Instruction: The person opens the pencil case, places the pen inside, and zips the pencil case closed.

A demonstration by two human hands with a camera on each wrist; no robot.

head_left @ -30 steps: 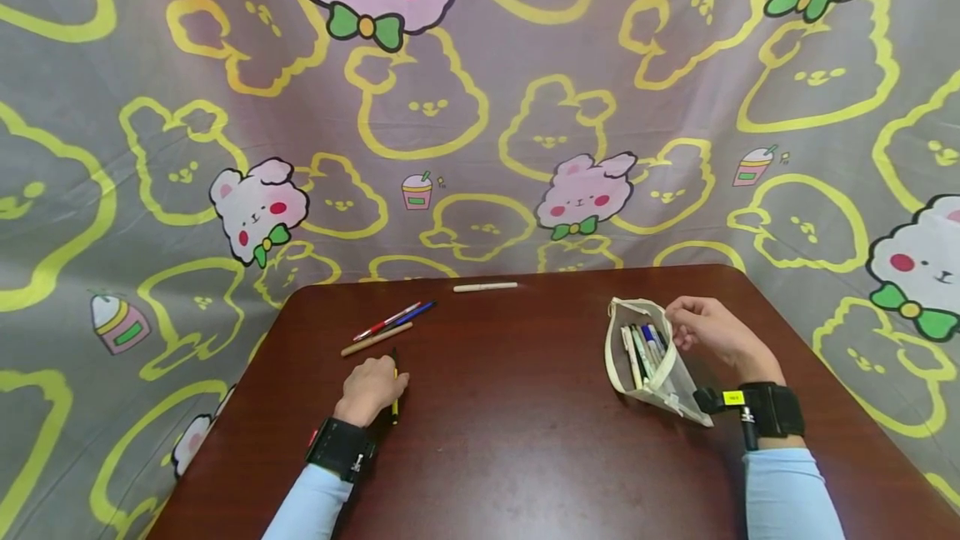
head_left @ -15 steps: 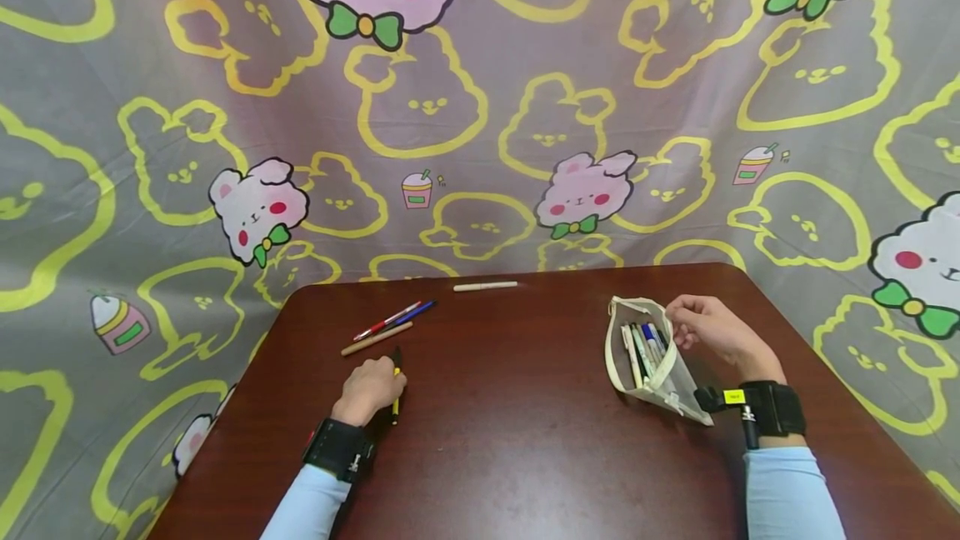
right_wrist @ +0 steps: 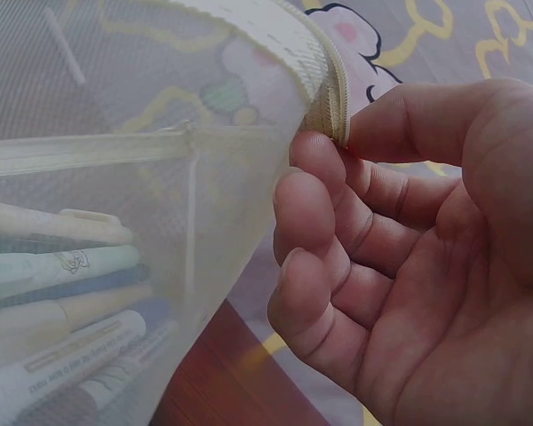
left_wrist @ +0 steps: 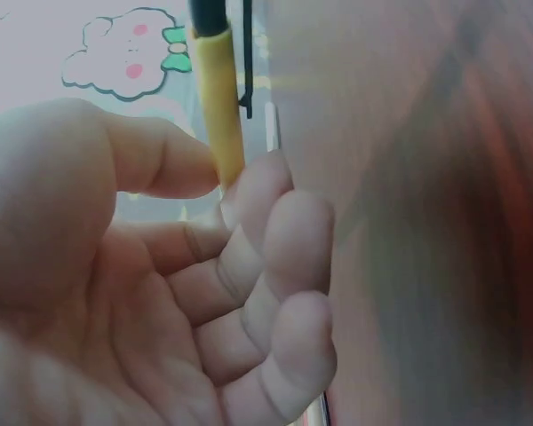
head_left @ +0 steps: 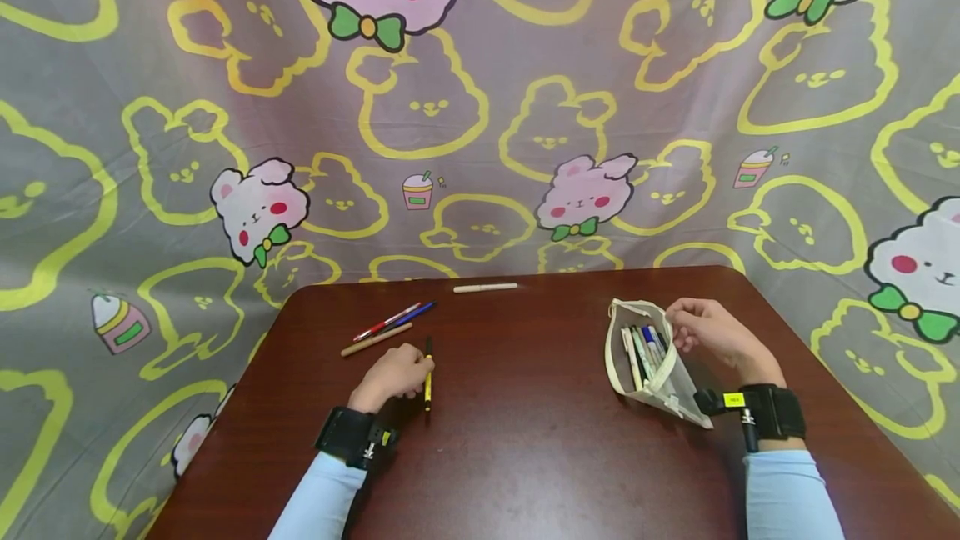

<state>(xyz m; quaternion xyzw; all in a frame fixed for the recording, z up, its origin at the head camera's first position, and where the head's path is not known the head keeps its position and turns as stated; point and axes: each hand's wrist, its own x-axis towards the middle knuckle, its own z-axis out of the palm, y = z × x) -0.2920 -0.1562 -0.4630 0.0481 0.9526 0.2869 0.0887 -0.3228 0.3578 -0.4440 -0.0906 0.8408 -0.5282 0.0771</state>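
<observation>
My left hand [head_left: 396, 375] pinches a yellow pen with a black cap end [head_left: 428, 394] between thumb and fingertips. In the left wrist view the yellow pen [left_wrist: 217, 98] points up from the pinch, its dark clip along one side. On the right, my right hand [head_left: 708, 330] pinches the zippered rim of a cream mesh pencil case [head_left: 613, 361], whose mouth gapes. Through the mesh in the right wrist view, several pens [right_wrist: 62, 266] lie inside the pencil case [right_wrist: 235, 191], and the right thumb and index finger grip the zipper edge.
Left of centre on the brown table [head_left: 510, 407] lie a red pen [head_left: 386, 322], a blue pen [head_left: 415, 312] and a tan pen [head_left: 377, 339]. A cream pen [head_left: 485, 287] lies near the far edge. Behind hangs a patterned curtain [head_left: 480, 148].
My left hand has shifted right and slightly up, carrying the yellow pen with it. The right hand and the pencil case stay in place.
</observation>
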